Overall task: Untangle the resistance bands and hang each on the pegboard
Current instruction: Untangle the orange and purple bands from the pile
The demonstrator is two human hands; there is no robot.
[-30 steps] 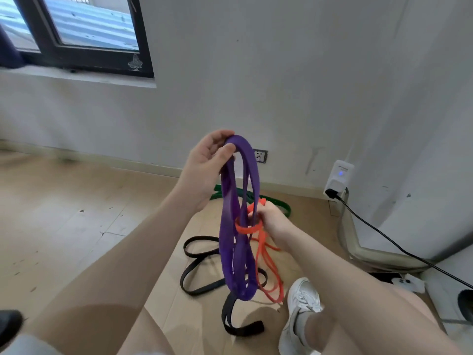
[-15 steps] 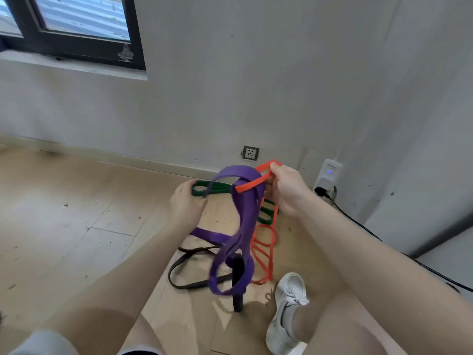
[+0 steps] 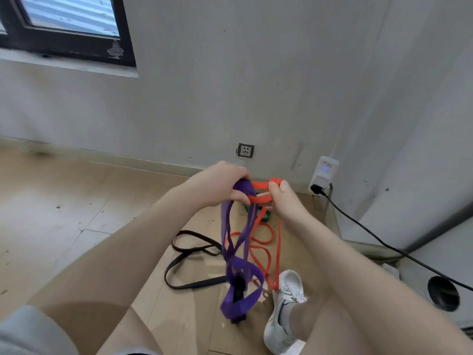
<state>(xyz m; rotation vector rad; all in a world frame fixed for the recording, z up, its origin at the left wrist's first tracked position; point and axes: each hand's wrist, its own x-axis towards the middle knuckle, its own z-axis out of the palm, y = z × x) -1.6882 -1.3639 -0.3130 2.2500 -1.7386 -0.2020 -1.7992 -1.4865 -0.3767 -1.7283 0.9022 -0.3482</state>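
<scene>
from the head camera: my left hand (image 3: 222, 186) is up in front of the wall, its grip closed around the top of the purple band (image 3: 236, 254). the purple band hangs down from it in twisted loops, its low end blurred just beside my white shoe (image 3: 284, 307). my right hand (image 3: 284, 198) is just beside the left, grip closed on the orange band (image 3: 261, 194), thumb and fingers pinching its upper loop. a short stretch of orange runs between my two hands, touching the purple at my left fingers. the rest of the orange band drops in thin loops to the wooden floor (image 3: 76, 213), crossing behind the purple one. a black band (image 3: 190, 262) lies on the floor to the left of the hanging loops, one part of it caught inside the purple loop near the bottom. a bit of green band (image 3: 265, 217) shows on the floor between my hands and the wall. a wall socket (image 3: 245, 150) sits above my hands, and a white plug-in adapter (image 3: 323, 174) with a black cable (image 3: 384, 243) stands to the right.
</scene>
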